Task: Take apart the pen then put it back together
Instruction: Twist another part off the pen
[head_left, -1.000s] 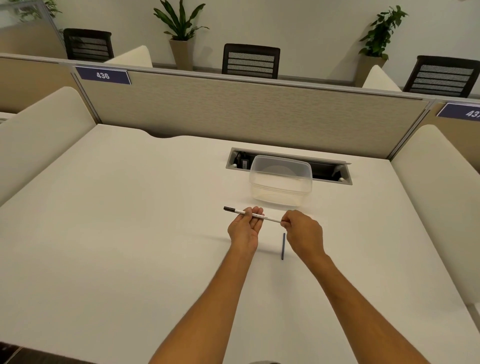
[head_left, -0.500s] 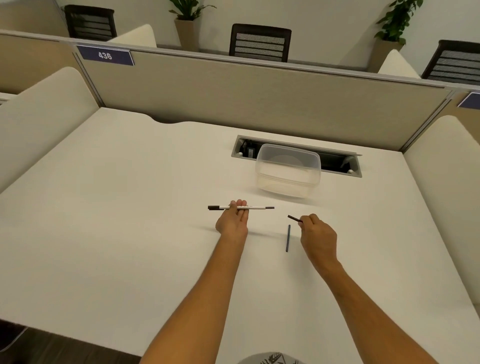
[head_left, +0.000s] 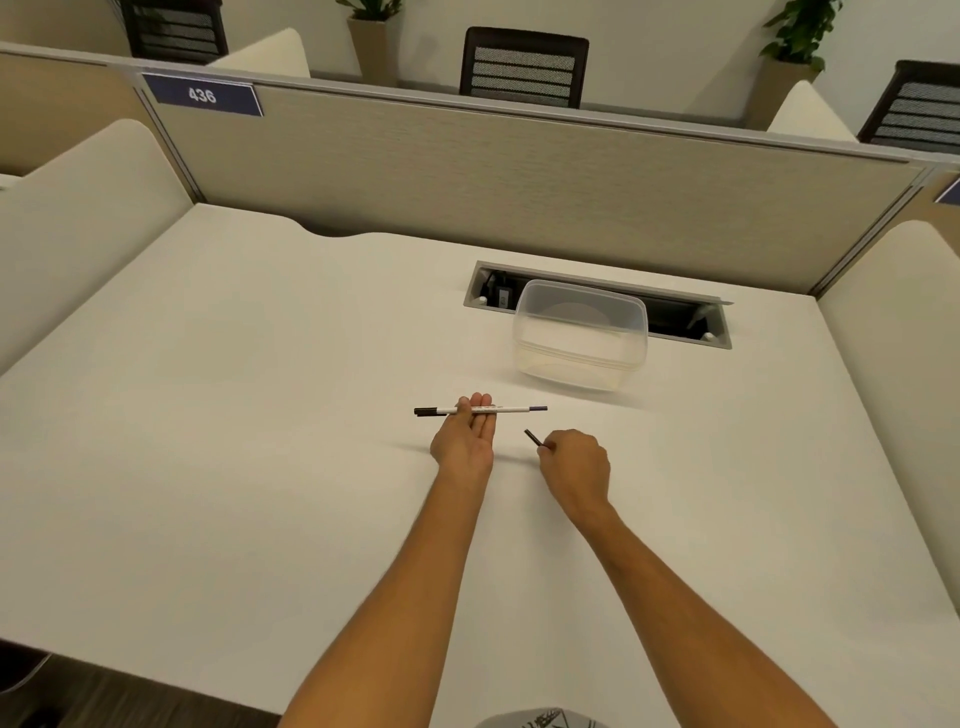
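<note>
White tabletop (head_left: 260, 467), clear tub (head_left: 582, 338) behind. Right hand (head_left: 574, 462) had pulled a small dark piece (head_left: 533, 437) off the pen (head_left: 480, 410); left hand (head_left: 467, 439) gripped the body. The loose dark part seen earlier was hidden; disassembly looked nearly done.

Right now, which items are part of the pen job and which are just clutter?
Job:
- pen body, held in left hand
- small dark pen piece, pinched in right hand

Lying about:
- clear plastic container
- desk cable tray
- desk label 436
</note>
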